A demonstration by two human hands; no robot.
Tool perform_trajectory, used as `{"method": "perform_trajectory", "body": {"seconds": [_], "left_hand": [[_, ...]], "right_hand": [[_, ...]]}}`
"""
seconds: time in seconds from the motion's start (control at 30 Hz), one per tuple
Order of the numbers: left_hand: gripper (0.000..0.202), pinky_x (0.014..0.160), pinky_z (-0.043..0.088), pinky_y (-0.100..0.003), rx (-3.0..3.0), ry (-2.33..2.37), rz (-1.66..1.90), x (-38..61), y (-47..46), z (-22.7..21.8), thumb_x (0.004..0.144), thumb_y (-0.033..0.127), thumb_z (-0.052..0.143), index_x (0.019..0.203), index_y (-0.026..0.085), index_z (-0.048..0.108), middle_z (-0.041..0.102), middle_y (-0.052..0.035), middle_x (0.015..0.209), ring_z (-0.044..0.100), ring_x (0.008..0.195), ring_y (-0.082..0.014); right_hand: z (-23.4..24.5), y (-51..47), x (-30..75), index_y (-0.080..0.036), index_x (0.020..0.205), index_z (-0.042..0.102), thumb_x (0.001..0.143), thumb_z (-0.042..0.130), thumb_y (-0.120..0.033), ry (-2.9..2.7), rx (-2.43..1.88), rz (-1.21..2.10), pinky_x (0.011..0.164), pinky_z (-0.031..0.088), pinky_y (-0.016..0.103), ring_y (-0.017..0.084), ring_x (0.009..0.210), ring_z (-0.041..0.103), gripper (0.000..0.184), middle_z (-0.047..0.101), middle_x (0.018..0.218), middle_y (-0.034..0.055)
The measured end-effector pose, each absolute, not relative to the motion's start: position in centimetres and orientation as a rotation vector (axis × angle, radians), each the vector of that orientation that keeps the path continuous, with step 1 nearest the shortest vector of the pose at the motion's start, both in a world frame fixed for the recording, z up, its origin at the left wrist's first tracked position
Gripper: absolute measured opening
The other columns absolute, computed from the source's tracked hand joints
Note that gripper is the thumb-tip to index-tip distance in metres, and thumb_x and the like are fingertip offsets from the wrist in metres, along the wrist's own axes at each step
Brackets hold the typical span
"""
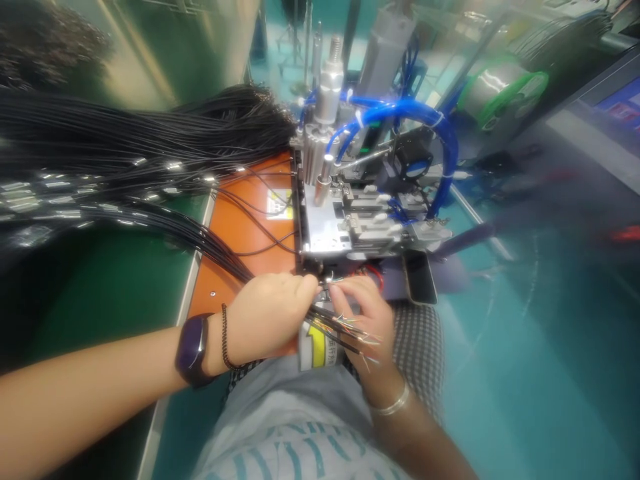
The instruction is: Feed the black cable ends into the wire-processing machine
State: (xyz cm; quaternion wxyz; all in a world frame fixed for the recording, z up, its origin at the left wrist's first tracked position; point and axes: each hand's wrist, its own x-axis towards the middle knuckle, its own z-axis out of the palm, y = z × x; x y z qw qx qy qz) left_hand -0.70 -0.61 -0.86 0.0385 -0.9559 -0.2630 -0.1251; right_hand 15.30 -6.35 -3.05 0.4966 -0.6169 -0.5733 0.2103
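My left hand (273,303) is closed round a bundle of black cables (225,257) that runs in from the left over the orange panel. Past its fist the cable ends (350,331) stick out, stripped to thin coloured wires. Close against it, my right hand (367,320) pinches the fine wire ends of one cable (334,280) between thumb and fingertips. Both hands meet just in front of the machine's near edge. A label with a yellow arrow (317,347) shows under the cable ends.
The machine (325,227) carries metal cylinders and blue air hoses (425,113). A large heap of black cables (150,133) lies to the left above the orange panel (260,227). A phone-like dark device (419,277) is right of my hands. A green-rimmed wire spool (505,93) stands at the back right.
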Motion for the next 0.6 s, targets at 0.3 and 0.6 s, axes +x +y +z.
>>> {"method": "perform_trajectory", "body": {"seconds": [0.3,0.6], "left_hand": [[0.031,0.068,0.045,-0.032,-3.05,-0.699,-0.086,-0.5,0.0,1.1,0.08,0.009,0.049,0.11,0.017,0.054,0.056,-0.0066,0.097,0.054,0.081,-0.0195],[0.025,0.055,0.039,-0.029,-2.951,-0.621,-0.18,-0.7,0.9,-0.3,0.085,0.011,0.047,0.108,0.017,0.056,0.053,-0.002,0.078,0.049,0.066,-0.017]], "right_hand": [[-3.2,-5.0,18.1,-0.022,0.077,0.06,0.085,0.055,-0.018,-1.793,-1.398,0.601,0.075,0.043,0.033,0.019,0.081,0.053,0.01,0.062,0.079,0.0021],[-4.7,-5.1,18.9,-0.022,0.086,0.058,0.089,0.05,-0.034,-1.436,-1.591,1.079,0.071,0.043,0.029,0.017,0.079,0.056,0.014,0.061,0.082,-0.0005]]}}
